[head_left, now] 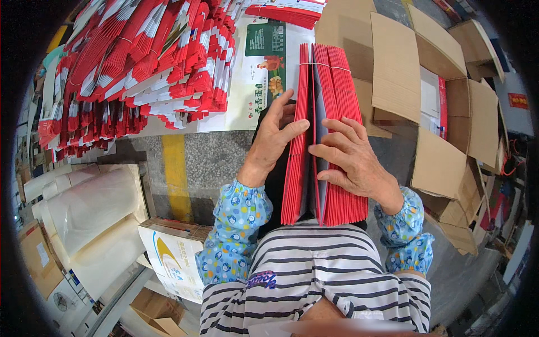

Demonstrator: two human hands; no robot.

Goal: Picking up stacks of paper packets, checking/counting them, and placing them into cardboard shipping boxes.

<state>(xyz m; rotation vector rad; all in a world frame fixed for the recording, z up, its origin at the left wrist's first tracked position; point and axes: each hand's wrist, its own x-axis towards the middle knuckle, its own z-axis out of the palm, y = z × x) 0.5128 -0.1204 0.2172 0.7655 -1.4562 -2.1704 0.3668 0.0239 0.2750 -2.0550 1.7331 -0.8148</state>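
The bundle of flat red folded cartons, banded and standing on edge on the person's lap, is parted by the left hand and right hand, fingers spread flat against it, above grey speckled floor with an open cardboard box at two o'clock.

Striped shirt: white with dark horizontal stripes, a small blue-and-red embroidered mark on the chest, left of centre. Above the shirt, both forearms wear light blue sleeve covers printed with small round cartoon figures and coloured dots, gathered by elastic at the wrist and again near the elbow. Left hand and right hand bare, no gloves or rings visible.
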